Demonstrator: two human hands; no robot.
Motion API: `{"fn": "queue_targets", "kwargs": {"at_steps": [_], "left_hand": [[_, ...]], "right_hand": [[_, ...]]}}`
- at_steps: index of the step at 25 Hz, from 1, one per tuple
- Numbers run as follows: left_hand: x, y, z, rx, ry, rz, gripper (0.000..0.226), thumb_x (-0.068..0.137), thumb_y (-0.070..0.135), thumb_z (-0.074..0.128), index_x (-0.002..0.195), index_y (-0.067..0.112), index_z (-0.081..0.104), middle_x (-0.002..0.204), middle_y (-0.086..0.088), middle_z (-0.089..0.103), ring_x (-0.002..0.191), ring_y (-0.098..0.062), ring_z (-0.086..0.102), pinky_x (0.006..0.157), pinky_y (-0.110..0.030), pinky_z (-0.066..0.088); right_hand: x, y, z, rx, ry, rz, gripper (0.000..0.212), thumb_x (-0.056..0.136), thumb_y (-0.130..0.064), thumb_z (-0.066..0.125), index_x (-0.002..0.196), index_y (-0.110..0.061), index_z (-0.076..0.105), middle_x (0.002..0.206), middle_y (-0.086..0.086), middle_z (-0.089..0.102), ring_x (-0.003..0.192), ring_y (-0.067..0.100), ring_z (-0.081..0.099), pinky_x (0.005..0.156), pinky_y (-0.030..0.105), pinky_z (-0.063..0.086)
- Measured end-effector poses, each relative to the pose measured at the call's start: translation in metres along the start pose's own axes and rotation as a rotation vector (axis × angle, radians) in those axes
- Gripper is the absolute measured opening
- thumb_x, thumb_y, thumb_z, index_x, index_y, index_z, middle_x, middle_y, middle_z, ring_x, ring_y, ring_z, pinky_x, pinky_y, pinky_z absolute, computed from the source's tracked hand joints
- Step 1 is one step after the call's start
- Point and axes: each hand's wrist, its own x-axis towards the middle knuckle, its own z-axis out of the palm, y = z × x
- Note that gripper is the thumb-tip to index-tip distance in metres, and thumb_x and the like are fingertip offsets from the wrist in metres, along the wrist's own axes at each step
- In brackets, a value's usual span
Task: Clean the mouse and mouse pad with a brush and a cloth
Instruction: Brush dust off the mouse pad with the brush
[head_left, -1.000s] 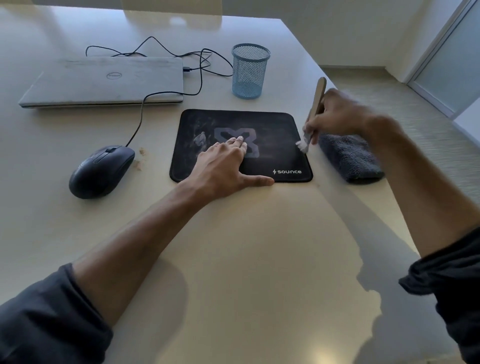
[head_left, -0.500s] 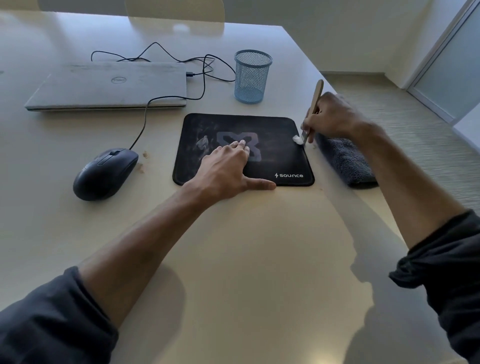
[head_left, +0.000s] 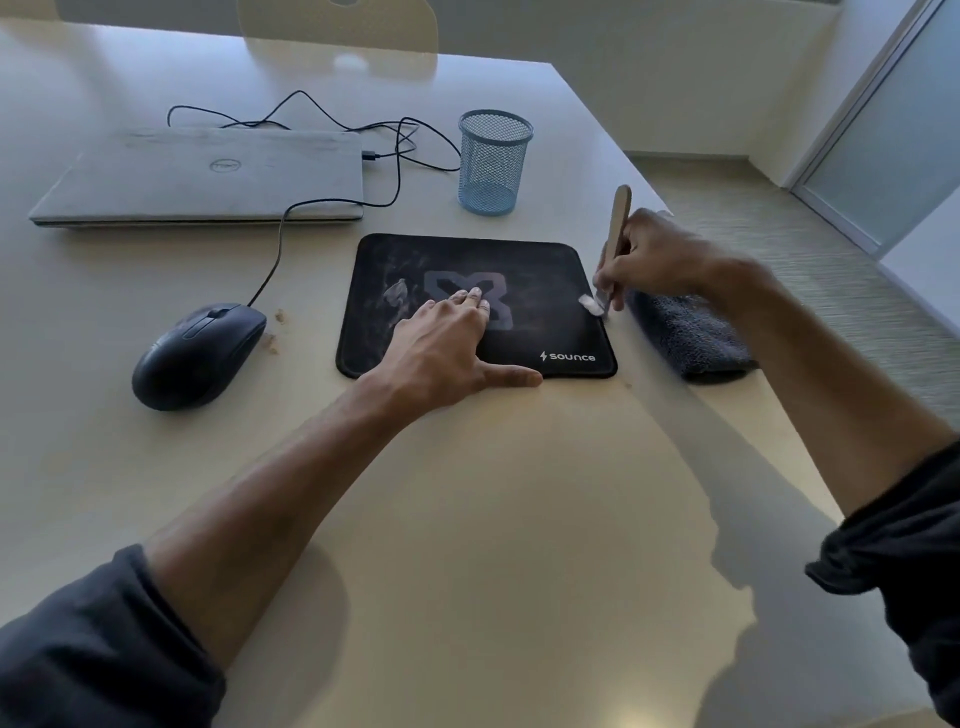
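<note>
A black mouse pad (head_left: 540, 291) with dusty smears on its left half lies in the middle of the table. My left hand (head_left: 447, 348) rests flat on it, fingers together, thumb along the near edge. My right hand (head_left: 654, 260) grips a wooden-handled brush (head_left: 618, 223), its white bristles touching the pad's right edge. A dark folded cloth (head_left: 691, 338) lies just right of the pad, partly under my right wrist. The black wired mouse (head_left: 197, 353) sits on the table left of the pad, with crumbs beside it.
A closed grey laptop (head_left: 208, 176) lies at the back left, the mouse cable (head_left: 395, 156) looping behind it. A blue mesh pen cup (head_left: 493, 161) stands behind the pad. The table's right edge (head_left: 779, 415) runs close to the cloth.
The brush bristles swept along the pad's right edge, up toward the back and then down again slightly. My left hand has stayed flat on the pad.
</note>
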Motion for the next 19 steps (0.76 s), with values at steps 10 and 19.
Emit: {"fn": "queue_targets", "kwargs": {"at_steps": [10, 19], "left_hand": [[0.003, -0.002, -0.001, 0.031, 0.025, 0.019, 0.116, 0.058, 0.094, 0.047, 0.137, 0.009, 0.050, 0.154, -0.002, 0.036, 0.132, -0.029, 0.045, 0.101, -0.044, 0.042], [0.002, -0.001, -0.001, 0.020, 0.025, 0.002, 0.123, 0.057, 0.094, 0.047, 0.146, 0.010, 0.040, 0.155, -0.001, 0.034, 0.134, -0.028, 0.044, 0.103, -0.042, 0.041]], "right_hand": [[-0.026, -0.007, 0.004, -0.008, 0.051, -0.058, 0.014, 0.081, -0.021, 0.069, 0.069, -0.015, 0.074, 0.064, -0.002, 0.073, 0.077, 0.019, 0.072, 0.081, 0.046, 0.057], [-0.047, -0.006, 0.001, 0.043, 0.045, -0.038, 0.017, 0.083, -0.019, 0.069, 0.067, -0.015, 0.074, 0.063, -0.004, 0.072, 0.070, 0.007, 0.066, 0.084, 0.044, 0.055]]}}
